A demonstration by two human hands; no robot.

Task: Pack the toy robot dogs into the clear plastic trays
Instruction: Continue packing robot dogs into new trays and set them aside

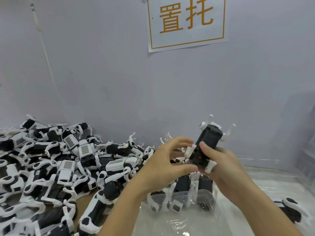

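- Black-and-white plastic toy robot dog [207, 145]: belly-up, legs out, held in the air above the clear plastic tray [184, 220].
- Right hand [221, 166] fingers curl round its body; left hand [163, 164] fingers spread, tips on a front leg.
- Two more dogs [192, 193] sit in tray.
- Loose dog pile [51, 167] on worktop, left of tray.
- White paper sign [186, 23] on wall above.

Glossy black-and-white plastic toy robot dogs [51, 167], a clear, shiny, crinkled plastic tray [179, 222], a matt paper sign [186, 23].
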